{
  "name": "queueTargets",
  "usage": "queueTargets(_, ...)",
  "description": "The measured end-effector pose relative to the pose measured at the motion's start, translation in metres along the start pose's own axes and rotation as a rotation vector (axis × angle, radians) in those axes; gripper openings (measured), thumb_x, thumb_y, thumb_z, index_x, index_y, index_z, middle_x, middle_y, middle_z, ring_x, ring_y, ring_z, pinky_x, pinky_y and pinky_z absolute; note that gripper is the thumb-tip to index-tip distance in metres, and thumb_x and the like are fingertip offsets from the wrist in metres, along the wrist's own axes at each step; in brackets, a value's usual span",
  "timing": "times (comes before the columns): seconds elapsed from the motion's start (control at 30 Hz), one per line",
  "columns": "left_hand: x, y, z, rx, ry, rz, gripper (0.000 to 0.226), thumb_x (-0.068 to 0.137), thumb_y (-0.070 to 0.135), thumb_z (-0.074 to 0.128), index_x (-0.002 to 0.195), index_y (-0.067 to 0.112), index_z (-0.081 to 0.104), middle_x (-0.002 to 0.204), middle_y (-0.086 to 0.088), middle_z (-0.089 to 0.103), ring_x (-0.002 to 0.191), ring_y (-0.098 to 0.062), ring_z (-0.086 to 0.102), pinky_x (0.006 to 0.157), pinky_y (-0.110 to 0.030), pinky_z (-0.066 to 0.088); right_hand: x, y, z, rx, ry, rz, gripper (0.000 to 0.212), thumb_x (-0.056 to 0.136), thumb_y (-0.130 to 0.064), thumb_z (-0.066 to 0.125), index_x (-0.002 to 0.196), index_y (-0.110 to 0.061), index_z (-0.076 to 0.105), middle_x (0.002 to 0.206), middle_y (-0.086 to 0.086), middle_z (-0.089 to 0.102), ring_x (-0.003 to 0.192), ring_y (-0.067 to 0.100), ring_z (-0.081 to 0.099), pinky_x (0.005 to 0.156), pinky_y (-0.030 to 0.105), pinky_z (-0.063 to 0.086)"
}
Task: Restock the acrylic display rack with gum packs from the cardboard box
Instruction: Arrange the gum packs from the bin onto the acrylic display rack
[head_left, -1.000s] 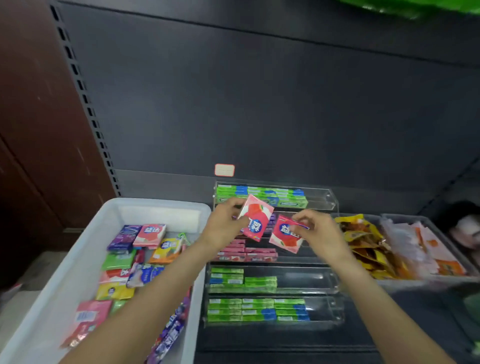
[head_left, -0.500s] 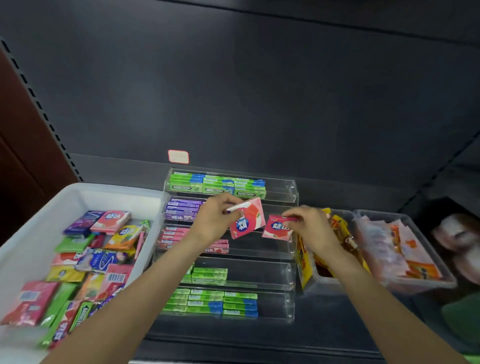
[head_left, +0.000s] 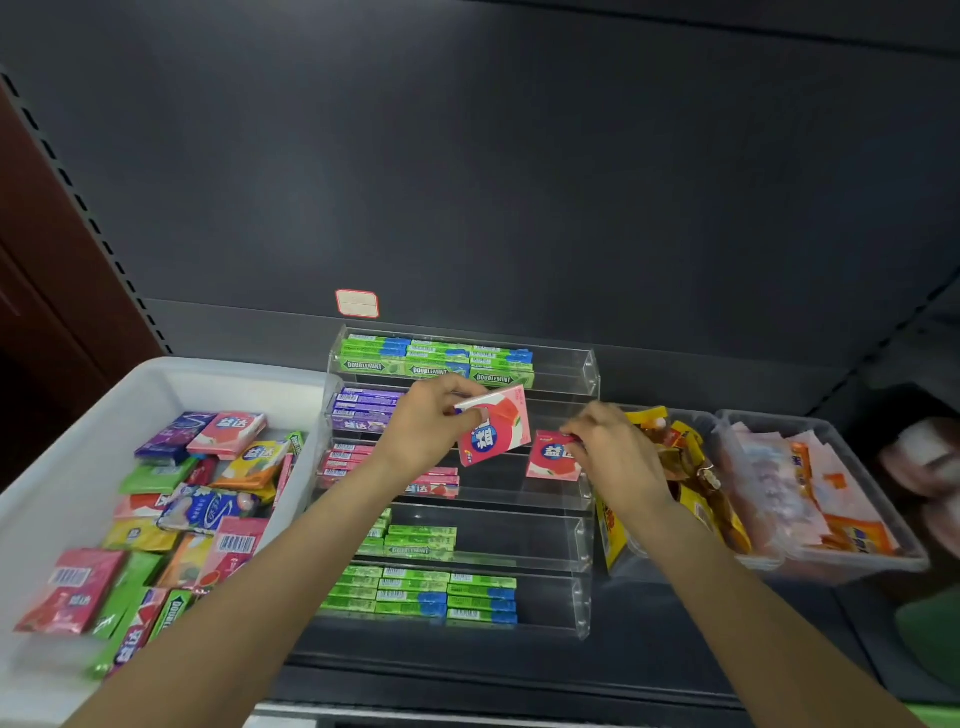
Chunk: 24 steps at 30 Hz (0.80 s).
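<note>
At the centre of the frame the left hand (head_left: 431, 423) pinches a pink gum pack (head_left: 494, 425) by its upper left corner, thumb and curled fingers closed on it, so the pack hangs tilted in the air in front of the clear rack (head_left: 589, 366); just to its right the right hand (head_left: 613, 452) grips a second pink pack (head_left: 551, 457) by its top edge, low over the third shelf where other pink packs (head_left: 434, 480) lie flat. The corner pinch looks the weaker hold (a pack held that way can swing), and if it slips the pack could drop onto the green packs (head_left: 421, 538) a shelf below, in the wrong row. The right-hand pack, if let go tilted, may lean on the shelf's front lip rather than lie flat. The white bin (head_left: 156, 379) of mixed packs fills the lower left, and a tray of yellow snack bags (head_left: 685, 467) sits touching the rack's right side, close enough for an elbow to nudge
</note>
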<state>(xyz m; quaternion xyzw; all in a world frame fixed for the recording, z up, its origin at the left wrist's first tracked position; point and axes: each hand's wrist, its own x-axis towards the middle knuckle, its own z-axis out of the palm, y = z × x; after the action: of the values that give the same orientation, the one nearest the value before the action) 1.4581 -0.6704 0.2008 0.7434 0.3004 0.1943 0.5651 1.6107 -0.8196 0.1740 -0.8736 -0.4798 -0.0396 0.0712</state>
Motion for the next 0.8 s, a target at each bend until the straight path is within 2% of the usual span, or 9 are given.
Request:
queueTargets(0.13, -0.001, 0.001, 0.000, 0.062, -0.048, 0.013, 0.015, 0.087, 0.017, 0.064, 0.101, 0.017, 0.059, 0.106, -0.006, 0.068, 0.096, -0.018, 0.066, 0.070, -0.029, 0.059, -0.004, -0.003, -0.003, 0.026, 0.007, -0.001, 0.045, 0.091, -0.028, 0.060, 0.134, -0.022, 0.049, 0.130, 0.000, 0.048, 0.120, 0.014, 0.045, 0.094, 0.026, 0.048)
queueTargets(0.27, -0.003, 0.009, 0.003, 0.218, -0.175, 0.122, 0.015, 0.089, 0.018, 0.061, 0.104, 0.019, 0.061, 0.106, -0.002, 0.067, 0.095, -0.015, 0.066, 0.076, -0.033, 0.058, -0.008, -0.011, -0.017, 0.463, 0.067, 0.021, 0.058, 0.086, -0.028, 0.066, 0.138, -0.027, 0.043, 0.134, -0.003, 0.047, 0.126, 0.011, 0.041, 0.097, 0.029, 0.044)
queueTargets(0.37, -0.003, 0.014, 0.010, 0.266, -0.199, 0.211, 0.019, 0.087, 0.017, 0.065, 0.106, 0.018, 0.062, 0.102, -0.001, 0.068, 0.092, -0.018, 0.066, 0.080, -0.036, 0.055, -0.006, -0.016, -0.026, 0.599, 0.033, -0.038, 0.043, 0.085, -0.021, 0.067, 0.126, -0.022, 0.055, 0.117, -0.002, 0.055, 0.112, 0.010, 0.054, 0.085, 0.024, 0.053)
queueTargets(0.47, -0.003, 0.013, 0.016, 0.178, -0.091, 0.170, 0.029, 0.082, 0.019, 0.071, 0.107, 0.017, 0.059, 0.095, 0.001, 0.066, 0.085, -0.012, 0.062, 0.074, -0.023, 0.051, -0.008, -0.013, -0.028, 0.687, 0.115, -0.004, 0.018, 0.085, -0.015, 0.067, 0.102, -0.012, 0.064, 0.101, 0.000, 0.064, 0.092, 0.009, 0.063, 0.075, 0.024, 0.055)
queueTargets(0.53, -0.004, 0.009, 0.018, 0.187, -0.073, 0.121, 0.027, 0.080, 0.017, 0.072, 0.102, 0.014, 0.057, 0.089, 0.005, 0.062, 0.082, -0.008, 0.060, 0.068, -0.015, 0.048, -0.012, -0.008, -0.027, 0.741, 0.135, 0.046, 0.017, 0.086, -0.020, 0.065, 0.100, -0.011, 0.063, 0.100, -0.001, 0.066, 0.090, 0.007, 0.064, 0.066, 0.015, 0.053)
queueTargets(0.6, -0.004, 0.004, 0.022, 0.249, -0.078, 0.124, 0.020, 0.082, 0.016, 0.070, 0.097, 0.009, 0.059, 0.089, 0.003, 0.063, 0.080, -0.009, 0.060, 0.064, -0.013, 0.047, -0.017, -0.004, -0.023, 0.759, 0.118, 0.078, 0.020, 0.086, -0.022, 0.065, 0.101, -0.010, 0.062, 0.101, 0.002, 0.067, 0.089, 0.006, 0.063, 0.065, 0.015, 0.052)
queueTargets(0.7, -0.005, 0.004, 0.030, 0.312, -0.054, 0.179, 0.016, 0.085, 0.014, 0.067, 0.099, 0.008, 0.063, 0.090, 0.002, 0.066, 0.074, -0.002, 0.058, 0.062, -0.006, 0.046, -0.020, 0.003, -0.015, 0.607, 0.103, 0.086, 0.025, 0.085, -0.021, 0.067, 0.107, -0.010, 0.063, 0.105, 0.002, 0.066, 0.092, 0.005, 0.060, 0.072, 0.015, 0.050)
queueTargets(0.8, -0.003, 0.005, 0.041, 0.489, -0.072, 0.280, 0.017, 0.088, 0.013, 0.064, 0.104, 0.009, 0.066, 0.100, -0.003, 0.069, 0.080, -0.007, 0.059, 0.068, -0.009, 0.044, -0.020, 0.013, -0.007, 0.517, 0.116, 0.084, 0.035, 0.084, -0.019, 0.068, 0.117, -0.012, 0.062, 0.114, 0.004, 0.062, 0.105, 0.012, 0.058, 0.079, 0.017, 0.048)
